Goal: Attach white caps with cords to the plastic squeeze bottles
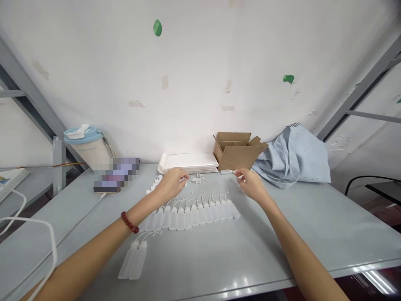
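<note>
My left hand (171, 182) hovers over the back of the table, fingers loosely bent and thumb apart, close to small white caps (154, 184). A small heap of thin white tubes (199, 179) lies to its right. My right hand (249, 184) is in front of the cardboard box, fingertips closed at the narrow end of a small translucent bottle (226, 172) lying sideways. Between my arms stretches a row of translucent plastic bottles (194, 215) with thin bent tubes at their necks. Two similar bottles (134, 260) lie nearer, beside my left forearm.
Behind the hands are a stack of white trays (189, 161) and an open cardboard box (238, 156). Light blue cloth (291, 156) is bunched at right. At left are a blue-lidded tumbler (89, 146), a phone (117, 175) and a white cable (75, 225).
</note>
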`<action>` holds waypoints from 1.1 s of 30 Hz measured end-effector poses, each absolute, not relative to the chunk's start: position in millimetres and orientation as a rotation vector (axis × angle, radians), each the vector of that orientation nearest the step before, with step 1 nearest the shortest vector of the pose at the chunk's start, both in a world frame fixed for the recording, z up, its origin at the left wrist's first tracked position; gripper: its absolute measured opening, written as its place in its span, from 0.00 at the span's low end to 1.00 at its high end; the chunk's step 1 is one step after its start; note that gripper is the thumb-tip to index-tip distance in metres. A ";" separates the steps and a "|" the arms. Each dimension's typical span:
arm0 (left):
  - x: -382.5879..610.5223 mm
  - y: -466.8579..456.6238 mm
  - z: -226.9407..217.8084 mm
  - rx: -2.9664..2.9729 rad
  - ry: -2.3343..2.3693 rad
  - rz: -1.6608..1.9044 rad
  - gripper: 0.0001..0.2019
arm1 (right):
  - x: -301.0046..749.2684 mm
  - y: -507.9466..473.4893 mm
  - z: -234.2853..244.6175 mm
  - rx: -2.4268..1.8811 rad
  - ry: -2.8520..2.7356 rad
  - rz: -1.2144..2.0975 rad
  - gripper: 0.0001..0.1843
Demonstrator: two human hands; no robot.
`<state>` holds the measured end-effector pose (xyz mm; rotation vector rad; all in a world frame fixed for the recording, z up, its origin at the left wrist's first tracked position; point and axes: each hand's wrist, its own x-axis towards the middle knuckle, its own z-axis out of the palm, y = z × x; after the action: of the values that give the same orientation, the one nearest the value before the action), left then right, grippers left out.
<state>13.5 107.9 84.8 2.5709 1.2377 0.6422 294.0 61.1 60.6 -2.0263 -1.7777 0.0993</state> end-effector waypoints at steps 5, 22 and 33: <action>-13.2 79.4 90.9 2.449 1.172 0.805 0.10 | 289.6 54.4 69.0 -2.145 -1.829 0.068 0.14; -31.0 50.8 66.9 2.351 1.214 1.062 0.09 | 308.5 46.2 76.0 -2.691 -1.733 -0.063 0.12; -30.1 46.6 83.5 1.813 1.243 0.959 0.06 | 294.4 47.4 68.8 -2.530 -1.969 0.001 0.12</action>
<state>-30.1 46.6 83.5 1.8129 1.2432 0.9588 294.4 47.4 68.8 -2.5297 -1.9690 0.0008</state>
